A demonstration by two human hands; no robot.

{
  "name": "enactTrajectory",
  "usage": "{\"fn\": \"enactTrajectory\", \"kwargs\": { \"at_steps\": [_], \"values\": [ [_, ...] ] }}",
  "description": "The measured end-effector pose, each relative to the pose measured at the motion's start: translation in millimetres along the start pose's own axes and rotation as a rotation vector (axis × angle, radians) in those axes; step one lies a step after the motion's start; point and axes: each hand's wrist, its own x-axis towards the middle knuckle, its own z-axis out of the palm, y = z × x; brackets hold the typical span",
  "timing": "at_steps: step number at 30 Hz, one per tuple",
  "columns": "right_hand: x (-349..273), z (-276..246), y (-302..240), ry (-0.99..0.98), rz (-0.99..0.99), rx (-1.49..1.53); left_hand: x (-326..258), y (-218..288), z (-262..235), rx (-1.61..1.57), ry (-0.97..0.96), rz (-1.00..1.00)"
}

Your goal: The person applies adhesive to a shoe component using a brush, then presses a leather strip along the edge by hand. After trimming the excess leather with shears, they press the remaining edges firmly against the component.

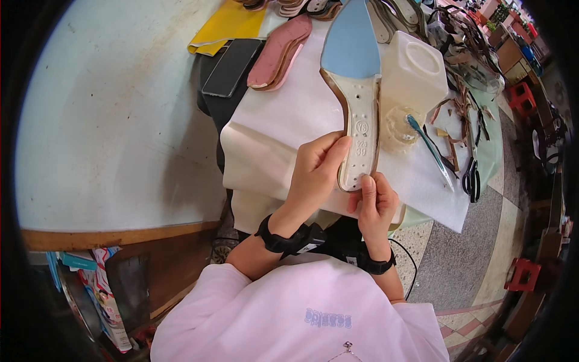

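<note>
Far out beyond your left fingertips, to their left, a black phone (230, 67) lies flat beside a yellow sheet (224, 25), and a stack of pink insoles (279, 53) rests just right of it on the white cloth (283, 127). Your left hand (315, 174) grips the heel end of the shoe sole (357, 102): the thumb lies along the sole's left edge and the other fingers curl underneath, pressed together. The sole runs up and away from your fingertips, its pale perforated face toward you and its light blue pointed toe farthest off. Your right hand (375, 205) pinches the heel's lower right rim, the thumb pressed on top and the fingers folded close beneath. Just above your right fingers stands a white plastic jug (412, 72) with a clear glue dish (398, 125) in front. A teal-handled brush (429, 148) rests on the dish, and black scissors (471, 178) lie further right.
</note>
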Motion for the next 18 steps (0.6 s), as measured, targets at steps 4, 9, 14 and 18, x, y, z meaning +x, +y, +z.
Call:
{"fn": "enactTrajectory", "kwargs": {
  "at_steps": [4, 9, 14, 18],
  "values": [
    [2, -1, -1, 0.028, 0.054, 0.122, -12, -4, 6, -0.252, -0.041, -0.108],
    [2, -1, 1, 0.019, 0.026, 0.072, -23, -15, 5, 0.144, -0.011, 0.078],
    [2, -1, 1, 0.023, -0.034, -0.196, -22, -27, 4, 0.320, 0.114, 0.230],
    [2, -4, -6, -0.080, -0.037, -0.366, -22, -28, -11, 0.266, 0.065, 0.194]
  ]
}}
